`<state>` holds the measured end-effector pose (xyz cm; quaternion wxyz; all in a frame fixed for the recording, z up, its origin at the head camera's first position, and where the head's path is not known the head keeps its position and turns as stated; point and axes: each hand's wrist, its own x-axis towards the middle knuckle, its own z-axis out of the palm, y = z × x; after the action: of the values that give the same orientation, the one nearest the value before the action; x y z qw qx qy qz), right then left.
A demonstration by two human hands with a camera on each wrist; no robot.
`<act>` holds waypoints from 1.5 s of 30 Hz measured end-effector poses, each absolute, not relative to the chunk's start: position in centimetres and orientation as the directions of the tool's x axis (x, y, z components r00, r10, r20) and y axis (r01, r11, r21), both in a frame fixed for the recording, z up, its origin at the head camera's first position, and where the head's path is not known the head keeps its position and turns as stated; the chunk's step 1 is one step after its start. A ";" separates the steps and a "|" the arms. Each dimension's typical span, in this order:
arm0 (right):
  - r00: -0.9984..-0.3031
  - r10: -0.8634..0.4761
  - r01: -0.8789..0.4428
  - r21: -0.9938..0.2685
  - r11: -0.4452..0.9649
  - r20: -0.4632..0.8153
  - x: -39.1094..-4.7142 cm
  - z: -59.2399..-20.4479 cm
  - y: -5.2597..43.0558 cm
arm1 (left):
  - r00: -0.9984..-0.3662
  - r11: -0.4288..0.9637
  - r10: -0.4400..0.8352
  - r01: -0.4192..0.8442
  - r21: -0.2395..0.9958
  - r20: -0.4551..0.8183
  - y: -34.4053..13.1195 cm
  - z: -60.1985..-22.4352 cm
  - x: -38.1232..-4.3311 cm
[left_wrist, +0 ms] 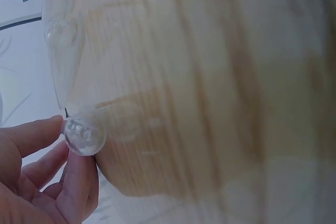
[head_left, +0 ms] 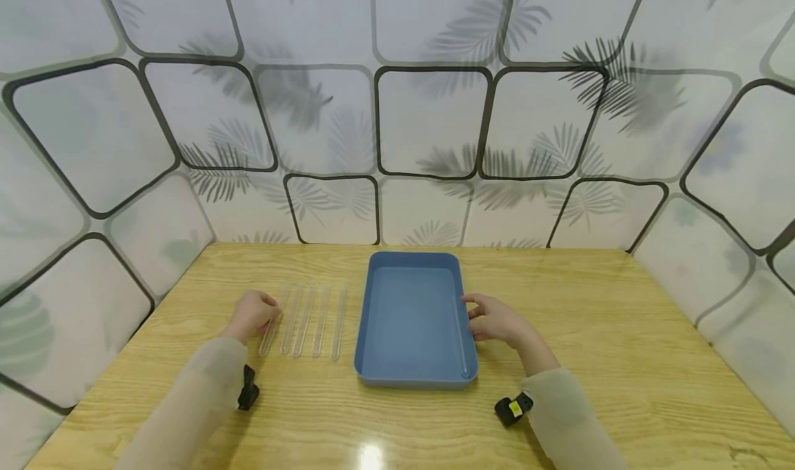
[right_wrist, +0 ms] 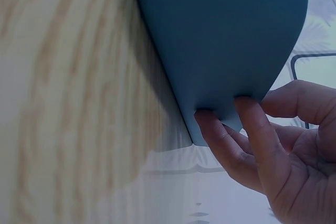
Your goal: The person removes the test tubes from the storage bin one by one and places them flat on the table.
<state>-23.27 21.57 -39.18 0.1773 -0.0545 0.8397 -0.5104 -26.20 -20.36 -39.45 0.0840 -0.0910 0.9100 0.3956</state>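
My left hand (head_left: 253, 312) is at the left end of a row of clear test tubes. It pinches the leftmost test tube (head_left: 268, 340) between thumb and fingers; the tube's rounded end faces the left wrist view. Beside it, the other test tubes (head_left: 321, 321) lie roughly parallel on the table. To their right sits a blue rectangular tray (head_left: 406, 383) with one clear test tube (head_left: 462, 342) along its right inner wall. My right hand (head_left: 499, 320) touches the tray's right side, its fingertips (right_wrist: 206, 116) resting on the outer wall in the right wrist view.
Everything rests on a light wood-grain table (head_left: 310, 422). A patterned white curtain (head_left: 428, 125) surrounds its back and sides. Black wrist cameras (head_left: 513, 409) are strapped over the pale sleeves.
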 end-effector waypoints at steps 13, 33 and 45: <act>-0.933 -0.266 0.088 -0.870 0.484 -0.242 -23.3 -39.3 21.5 | -0.971 0.665 -0.091 -0.226 0.712 -0.223 -20.7 -39.7 -26.3; -0.931 -0.282 0.072 -0.875 0.478 -0.231 -23.3 -39.4 21.6 | -0.964 0.652 -0.105 -0.253 0.715 -0.245 -20.8 -39.6 -26.2; -0.931 -0.278 0.078 -0.876 0.476 -0.234 -23.5 -39.4 21.6 | -0.961 0.651 -0.115 -0.265 0.711 -0.253 -20.9 -39.4 -26.1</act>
<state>-23.46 21.63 -39.43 0.1753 -0.0595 0.8411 -0.5082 -26.08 -20.85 -39.38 0.0930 -0.1051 0.9038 0.4042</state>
